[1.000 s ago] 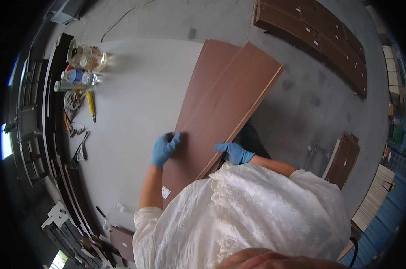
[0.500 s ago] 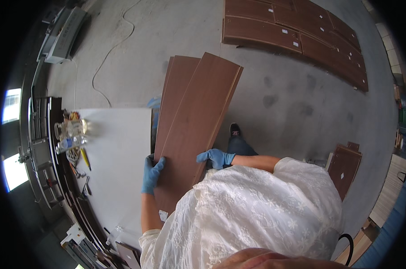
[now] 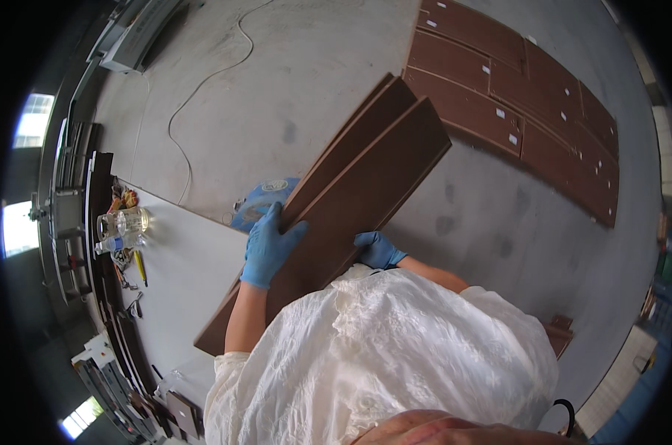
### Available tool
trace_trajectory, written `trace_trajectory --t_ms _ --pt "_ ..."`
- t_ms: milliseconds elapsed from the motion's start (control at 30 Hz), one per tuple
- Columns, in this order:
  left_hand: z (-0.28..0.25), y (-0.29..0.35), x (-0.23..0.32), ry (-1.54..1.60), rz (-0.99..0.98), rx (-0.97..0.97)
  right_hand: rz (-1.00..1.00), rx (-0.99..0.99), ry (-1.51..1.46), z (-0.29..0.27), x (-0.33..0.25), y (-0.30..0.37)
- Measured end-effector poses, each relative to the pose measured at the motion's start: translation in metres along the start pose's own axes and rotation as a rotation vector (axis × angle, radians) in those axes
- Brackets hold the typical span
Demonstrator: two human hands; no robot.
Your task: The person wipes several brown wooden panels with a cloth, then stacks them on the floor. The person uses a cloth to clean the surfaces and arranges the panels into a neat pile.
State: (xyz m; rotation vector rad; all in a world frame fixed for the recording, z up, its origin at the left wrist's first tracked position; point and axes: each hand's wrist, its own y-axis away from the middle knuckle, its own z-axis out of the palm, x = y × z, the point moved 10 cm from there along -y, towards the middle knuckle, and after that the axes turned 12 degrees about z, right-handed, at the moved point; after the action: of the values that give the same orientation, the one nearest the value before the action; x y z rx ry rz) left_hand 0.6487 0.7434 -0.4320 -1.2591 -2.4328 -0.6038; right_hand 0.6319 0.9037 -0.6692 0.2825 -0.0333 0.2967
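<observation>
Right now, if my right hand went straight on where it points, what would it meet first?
The brown boards, whose edge your right hand seems to touch; skimming over them, it would probably reach your left hand next, though depth is unclear.

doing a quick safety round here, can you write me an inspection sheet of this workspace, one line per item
surface: white tabletop at the left; the near end of the panels overlaps it, contact unclear
things in hand: brown panels, slightly fanned, slanting up to the right; exact count unclear
clutter: clear containers, yellow tool and pliers toward the tabletop's left edge
left grip: blue glove, closed on the panels' left side, thumb on top
right grip: blue glove, at the panels' right edge; fingers partly hidden
cables: thin pale cable winding across the floor
surroundings: labelled brown boards laid out on the floor; partly hidden blue object near the tabletop's corner
</observation>
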Motion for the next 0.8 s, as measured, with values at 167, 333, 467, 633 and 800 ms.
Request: trace_trajectory --t_ms 167,333,467,633,800 --pt "-0.006 -0.075 0.014 -0.064 0.011 -0.037 -0.148 0.061 -0.074 0.025 -0.073 0.012" --pt "-0.023 -0.200 0.013 -0.026 0.065 -0.120 -0.296 0.010 0.073 0.021 -0.196 -0.016" --pt "-0.012 -0.233 0.006 -0.032 0.043 -0.203 -0.517 0.243 0.892 -0.020 -0.235 -0.033" --pt "-0.015 -0.234 -0.005 0.108 0.112 -0.102 -0.379 0.297 0.864 -0.030 -0.215 -0.048" --pt "-0.028 -0.262 -0.044 0.184 0.062 -0.024 -0.053 0.082 -0.059 0.009 -0.240 -0.087"
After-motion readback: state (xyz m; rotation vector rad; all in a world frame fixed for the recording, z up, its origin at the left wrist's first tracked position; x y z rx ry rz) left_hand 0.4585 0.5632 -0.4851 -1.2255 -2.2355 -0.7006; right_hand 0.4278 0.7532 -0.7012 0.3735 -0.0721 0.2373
